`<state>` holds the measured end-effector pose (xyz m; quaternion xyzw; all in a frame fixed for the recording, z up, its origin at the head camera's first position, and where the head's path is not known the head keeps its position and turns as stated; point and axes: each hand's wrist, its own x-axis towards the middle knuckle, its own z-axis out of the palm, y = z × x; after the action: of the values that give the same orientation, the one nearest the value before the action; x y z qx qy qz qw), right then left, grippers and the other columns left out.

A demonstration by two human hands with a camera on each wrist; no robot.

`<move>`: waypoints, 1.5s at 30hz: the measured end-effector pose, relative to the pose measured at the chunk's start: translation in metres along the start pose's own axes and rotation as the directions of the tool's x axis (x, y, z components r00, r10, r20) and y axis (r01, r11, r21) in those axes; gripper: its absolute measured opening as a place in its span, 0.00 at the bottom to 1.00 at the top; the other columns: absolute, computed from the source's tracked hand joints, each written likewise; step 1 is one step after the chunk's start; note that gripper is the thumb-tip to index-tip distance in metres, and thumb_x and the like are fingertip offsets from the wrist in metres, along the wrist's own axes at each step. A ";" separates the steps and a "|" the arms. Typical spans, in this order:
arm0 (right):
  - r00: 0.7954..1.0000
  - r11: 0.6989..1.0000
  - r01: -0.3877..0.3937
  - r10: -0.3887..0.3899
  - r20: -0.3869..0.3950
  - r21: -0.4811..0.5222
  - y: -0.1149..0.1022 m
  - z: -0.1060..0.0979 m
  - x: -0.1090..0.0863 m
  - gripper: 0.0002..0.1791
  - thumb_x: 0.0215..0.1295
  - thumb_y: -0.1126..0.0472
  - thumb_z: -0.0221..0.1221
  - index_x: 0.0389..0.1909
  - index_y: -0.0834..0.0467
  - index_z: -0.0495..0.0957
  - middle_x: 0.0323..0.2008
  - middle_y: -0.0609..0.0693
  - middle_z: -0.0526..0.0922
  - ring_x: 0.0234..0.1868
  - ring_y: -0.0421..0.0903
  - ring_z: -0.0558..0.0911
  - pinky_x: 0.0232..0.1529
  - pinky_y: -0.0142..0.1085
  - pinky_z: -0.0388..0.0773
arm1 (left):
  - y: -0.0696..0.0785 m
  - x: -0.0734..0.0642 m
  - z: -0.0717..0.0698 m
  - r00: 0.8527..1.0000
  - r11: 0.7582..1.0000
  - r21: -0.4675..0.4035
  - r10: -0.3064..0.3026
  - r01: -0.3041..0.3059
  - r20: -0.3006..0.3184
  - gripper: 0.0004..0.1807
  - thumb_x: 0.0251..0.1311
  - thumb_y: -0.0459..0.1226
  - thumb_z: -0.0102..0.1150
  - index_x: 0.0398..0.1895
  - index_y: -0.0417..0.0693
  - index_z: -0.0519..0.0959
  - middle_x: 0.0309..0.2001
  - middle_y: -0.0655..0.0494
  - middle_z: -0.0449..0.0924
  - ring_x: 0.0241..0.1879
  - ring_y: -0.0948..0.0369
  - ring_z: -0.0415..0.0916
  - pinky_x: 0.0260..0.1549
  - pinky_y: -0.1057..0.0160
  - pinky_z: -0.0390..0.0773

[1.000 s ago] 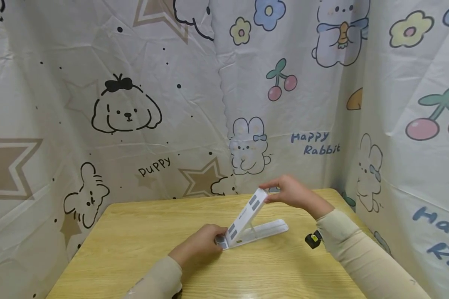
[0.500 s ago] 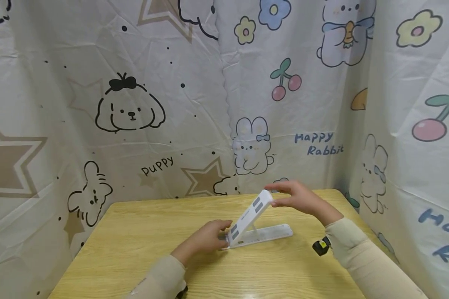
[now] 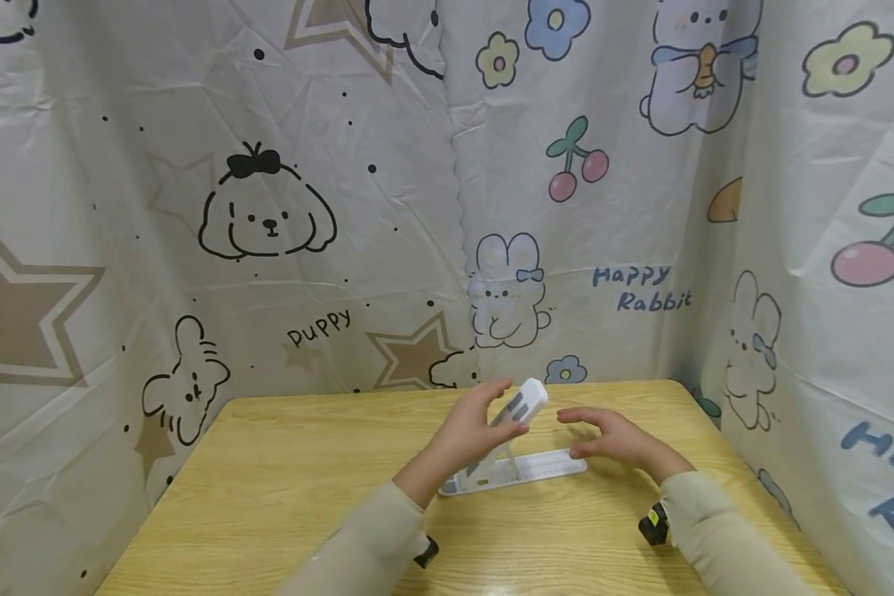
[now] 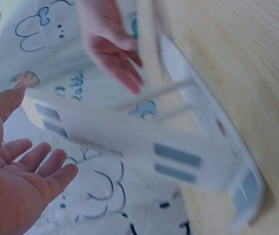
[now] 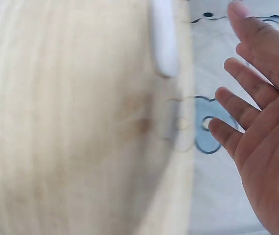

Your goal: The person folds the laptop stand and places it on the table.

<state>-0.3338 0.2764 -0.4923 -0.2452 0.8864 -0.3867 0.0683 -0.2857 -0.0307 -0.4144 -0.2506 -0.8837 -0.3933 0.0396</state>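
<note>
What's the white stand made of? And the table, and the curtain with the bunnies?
White stand: probably plastic, smooth and pale with rounded edges; painted metal is possible.
Table: looks like wood or a wood-print covering, slightly shiny, with yellowish grain lines.
Curtain: likely thin fabric or plastic sheeting with a faint sheen, since it creases and hangs in folds.

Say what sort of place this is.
Probably a makeshift, screened-off tabletop workspace: a wood-grain table, cartoon-printed sheets hung behind it, and a white folding stand on top.
</note>
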 end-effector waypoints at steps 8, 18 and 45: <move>0.996 0.995 -0.064 0.060 0.065 0.073 0.017 0.012 0.000 0.39 0.58 0.57 0.74 0.70 0.60 0.73 0.75 0.58 0.67 0.77 0.66 0.59 0.75 0.66 0.51 | 0.019 0.019 0.009 0.999 1.000 0.006 0.021 -0.021 -0.024 0.37 0.62 0.45 0.72 0.73 0.48 0.71 0.67 0.51 0.76 0.64 0.55 0.75 0.62 0.55 0.79; 0.992 0.996 -0.087 0.086 0.093 0.011 0.016 0.016 0.000 0.34 0.59 0.62 0.72 0.68 0.60 0.76 0.73 0.56 0.70 0.77 0.65 0.59 0.76 0.64 0.52 | 0.024 0.027 0.013 0.999 0.999 -0.034 -0.013 0.012 -0.034 0.35 0.62 0.40 0.72 0.72 0.46 0.72 0.64 0.50 0.78 0.58 0.57 0.79 0.55 0.64 0.83; 0.996 0.988 -0.032 0.043 0.073 -0.151 -0.001 0.028 -0.021 0.19 0.56 0.58 0.75 0.50 0.51 0.85 0.70 0.54 0.75 0.75 0.66 0.65 0.73 0.65 0.59 | 0.019 0.029 0.011 0.995 0.994 -0.071 0.091 -0.088 0.043 0.30 0.65 0.33 0.67 0.71 0.43 0.73 0.70 0.49 0.73 0.66 0.55 0.75 0.60 0.68 0.78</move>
<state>-0.3059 0.2678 -0.5123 -0.2475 0.9141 -0.3082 0.0905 -0.3002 -0.0004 -0.4020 -0.3004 -0.8581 -0.4155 0.0282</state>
